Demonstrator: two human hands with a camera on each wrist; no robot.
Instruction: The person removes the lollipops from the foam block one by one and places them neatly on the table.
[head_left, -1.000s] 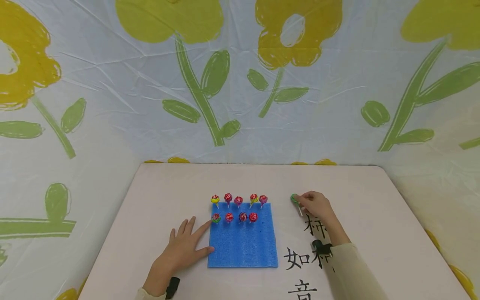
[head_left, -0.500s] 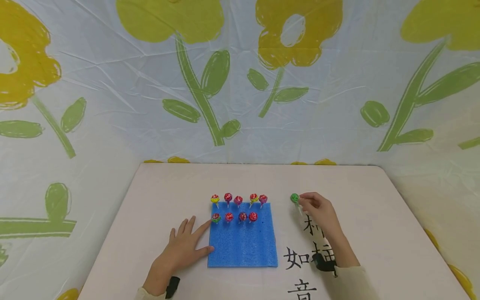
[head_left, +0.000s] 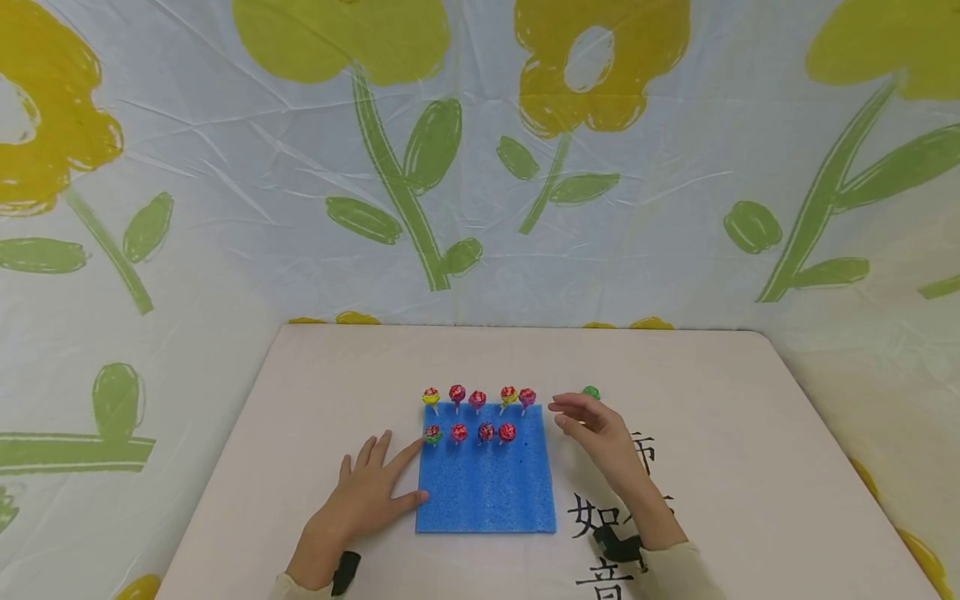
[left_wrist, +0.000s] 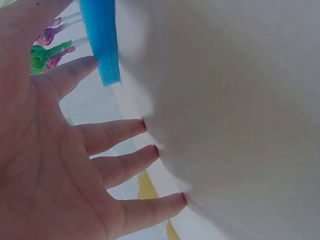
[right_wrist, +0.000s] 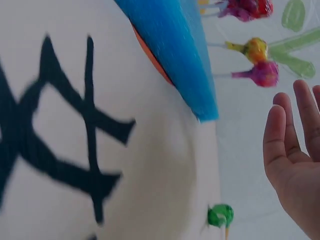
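A blue foam board lies on the table with several wrapped lollipops standing in two rows by their sticks. My left hand rests at the board's left side, fingers spread, with index fingertip and thumb at its edge. Just right of the board's back corner, my right hand is held with loosely bent fingers and nothing between them. The purple lollipop at the end of the back row is nearest to it. Behind that hand a green lollipop lies on the table, its stick hidden in the head view.
The pale table carries large black characters to the right of the board. A white cloth with yellow and green flowers hangs behind and at the sides. Something orange shows at the foam board's lower edge in the right wrist view.
My right hand has let go of the green lollipop, leaving it on the table, and has moved left toward the foam board. My left hand stays in place.
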